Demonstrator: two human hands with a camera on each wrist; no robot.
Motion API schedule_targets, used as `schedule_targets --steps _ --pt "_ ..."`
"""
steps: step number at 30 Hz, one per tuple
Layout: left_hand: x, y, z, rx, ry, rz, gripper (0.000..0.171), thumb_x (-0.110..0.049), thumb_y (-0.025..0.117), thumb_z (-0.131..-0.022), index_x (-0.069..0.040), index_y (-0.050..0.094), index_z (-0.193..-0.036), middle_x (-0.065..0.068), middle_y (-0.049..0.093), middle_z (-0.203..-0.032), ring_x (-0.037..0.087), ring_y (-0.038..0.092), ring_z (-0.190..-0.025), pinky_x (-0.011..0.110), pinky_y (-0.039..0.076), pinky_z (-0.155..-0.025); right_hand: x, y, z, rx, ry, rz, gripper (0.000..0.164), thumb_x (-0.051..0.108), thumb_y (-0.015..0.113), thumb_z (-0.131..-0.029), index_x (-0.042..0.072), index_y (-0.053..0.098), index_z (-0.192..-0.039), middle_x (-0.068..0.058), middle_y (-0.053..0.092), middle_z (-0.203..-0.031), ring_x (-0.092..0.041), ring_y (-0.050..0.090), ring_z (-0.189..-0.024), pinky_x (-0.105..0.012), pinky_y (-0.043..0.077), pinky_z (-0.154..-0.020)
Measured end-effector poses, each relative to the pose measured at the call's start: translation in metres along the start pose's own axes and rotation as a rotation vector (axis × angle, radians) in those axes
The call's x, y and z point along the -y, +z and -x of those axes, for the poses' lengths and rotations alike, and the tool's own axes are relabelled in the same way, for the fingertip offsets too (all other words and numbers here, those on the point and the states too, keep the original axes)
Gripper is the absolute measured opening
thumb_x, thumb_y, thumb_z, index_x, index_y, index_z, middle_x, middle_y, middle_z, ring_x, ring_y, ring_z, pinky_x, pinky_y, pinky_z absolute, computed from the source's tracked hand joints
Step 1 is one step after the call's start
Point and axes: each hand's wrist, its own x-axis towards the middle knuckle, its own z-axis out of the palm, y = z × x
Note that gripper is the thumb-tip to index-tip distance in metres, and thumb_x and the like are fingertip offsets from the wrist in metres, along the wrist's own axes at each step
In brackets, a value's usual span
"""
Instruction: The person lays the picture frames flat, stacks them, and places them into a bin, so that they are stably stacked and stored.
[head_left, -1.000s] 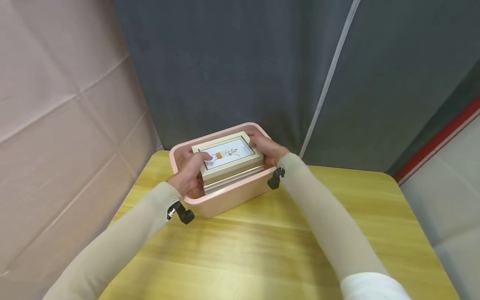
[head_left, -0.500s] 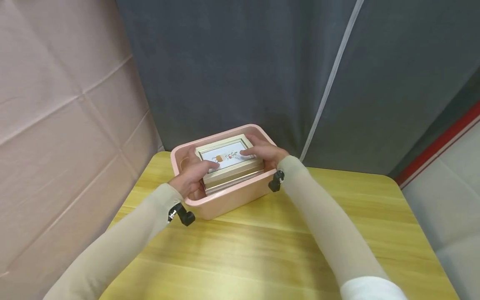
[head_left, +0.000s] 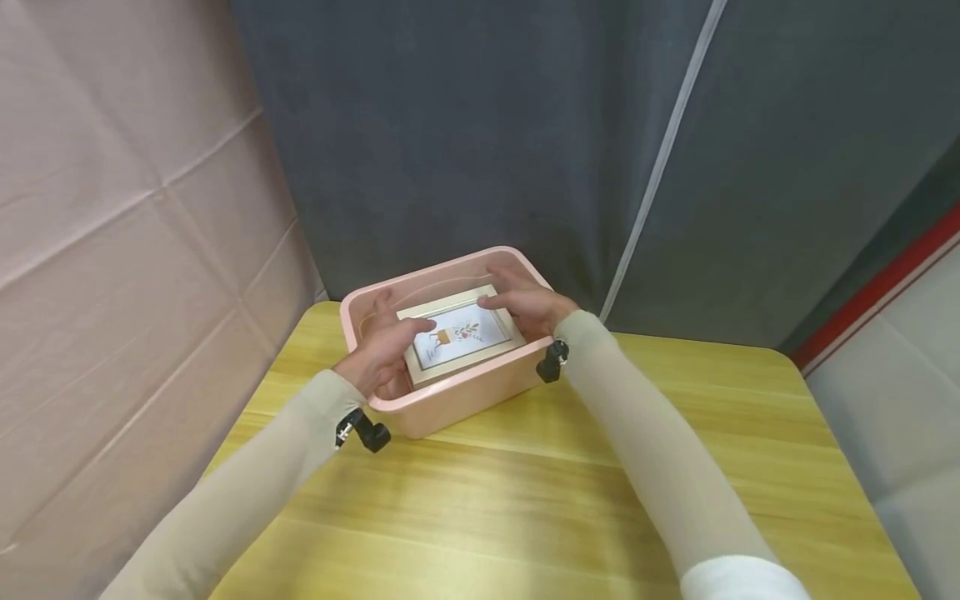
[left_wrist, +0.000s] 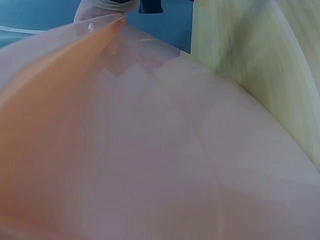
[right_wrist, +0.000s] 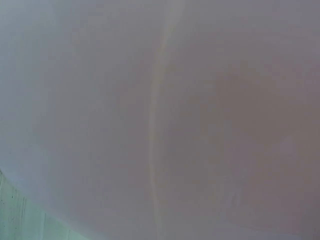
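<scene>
A picture frame with a cream border and a small plant-and-pot print lies face up inside the pink plastic basin, close to its near wall. My left hand reaches over the basin's left end with fingers spread and its thumb over the frame's left edge. Over the opposite end, my right hand has its fingers apart and its thumb at the frame's upper right corner. Whether either thumb touches the frame is unclear. What lies beneath the frame is hidden. Blurred pink basin wall fills most of both wrist views.
The basin stands at the back of a yellow wood-grain table. Right behind it hangs a dark grey curtain. A pale pink cloth wall borders the left side, and a white panel with a red strip stands at the right.
The frame has gone from raised between both hands to lower in the basin, nearer its front wall. Both hands have loosened from its ends, with fingers spreading.
</scene>
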Motion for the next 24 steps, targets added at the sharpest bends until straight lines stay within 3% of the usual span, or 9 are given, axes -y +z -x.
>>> schedule_targets --steps 8,14,18,21,24 --pt "-0.005 -0.002 0.007 0.02 0.007 0.055 0.098 -0.019 0.062 -0.103 -0.036 -0.011 -0.167 0.019 0.013 -0.168 0.035 0.056 -0.139 0.043 0.047 -0.119 0.004 0.001 0.008 -0.032 -0.047 0.034 0.092 0.027 0.071 -0.099 0.044 0.013 -0.168 0.004 0.001 -0.18 -0.035 0.009 -0.166 -0.068 0.017 -0.129" --pt "-0.007 -0.002 0.01 0.028 0.01 0.053 0.094 -0.022 0.06 -0.104 -0.035 -0.006 -0.168 0.016 0.01 -0.171 0.034 0.052 -0.144 0.044 0.042 -0.123 0.005 -0.002 0.021 -0.132 -0.143 0.137 0.088 0.036 0.074 -0.097 0.038 0.02 -0.167 -0.003 0.022 -0.176 -0.03 0.024 -0.162 -0.059 0.025 -0.13" --pt "-0.008 -0.004 0.018 0.009 0.029 -0.02 0.092 -0.027 0.061 -0.104 -0.032 -0.003 -0.17 0.015 0.007 -0.174 0.031 0.036 -0.155 0.046 0.027 -0.131 0.007 -0.002 0.035 -0.211 -0.211 0.183 0.083 0.042 0.073 -0.097 0.034 0.028 -0.166 -0.006 0.033 -0.172 -0.031 0.036 -0.156 -0.058 0.033 -0.127" --pt "-0.01 -0.004 0.026 -0.018 0.087 -0.1 0.092 -0.029 0.063 -0.103 -0.027 0.001 -0.171 0.014 0.008 -0.177 0.031 0.023 -0.16 0.049 0.017 -0.134 0.007 -0.004 0.048 -0.281 -0.243 0.182 0.078 0.045 0.074 -0.095 0.035 0.035 -0.163 -0.006 0.038 -0.168 -0.03 0.041 -0.152 -0.059 0.04 -0.123" --pt "-0.011 -0.003 0.035 -0.038 0.143 -0.17 0.091 -0.031 0.064 -0.103 -0.025 0.005 -0.171 0.013 0.01 -0.178 0.031 0.018 -0.163 0.052 0.015 -0.134 0.005 -0.005 0.06 -0.333 -0.294 0.173 0.076 0.045 0.075 -0.094 0.032 0.04 -0.16 -0.007 0.043 -0.165 -0.03 0.046 -0.149 -0.057 0.044 -0.121"
